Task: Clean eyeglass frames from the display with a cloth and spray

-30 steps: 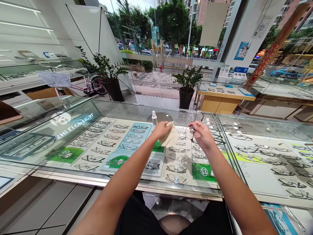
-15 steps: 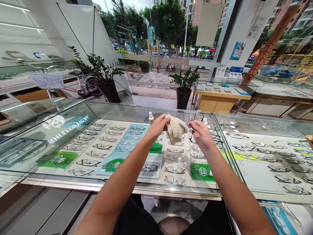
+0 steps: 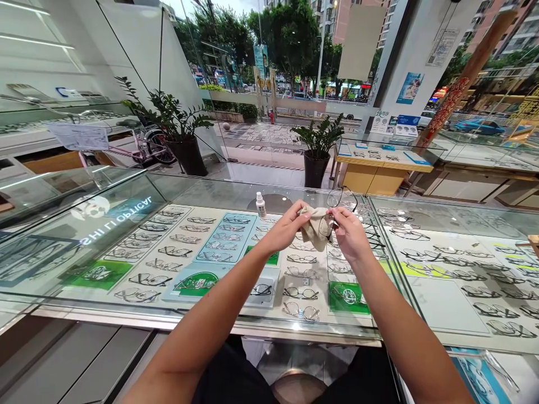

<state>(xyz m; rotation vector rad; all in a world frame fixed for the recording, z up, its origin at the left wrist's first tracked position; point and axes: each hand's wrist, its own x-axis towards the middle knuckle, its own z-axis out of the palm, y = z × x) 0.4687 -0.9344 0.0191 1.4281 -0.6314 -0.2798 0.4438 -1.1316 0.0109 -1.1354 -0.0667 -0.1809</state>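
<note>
My left hand pinches a beige cleaning cloth, which hangs down in loose folds. Between thumb and fingers my right hand grips a pair of thin dark-framed eyeglasses. One lens sticks up above the hand; the other lies in front of the cloth, seeming to touch it. Both hands are close together over the glass display counter. On its top, left of my left hand, stands a small white spray bottle.
Rows of eyeglasses lie under the glass, with green cards among them. Another display case adjoins on the right. Beyond the counter stand two potted plants, a bicycle and a wooden display table.
My left hand has moved right with the cloth, up to the eyeglasses. The eyeglasses have shifted slightly right and turned a little. More of the spray bottle shows.
</note>
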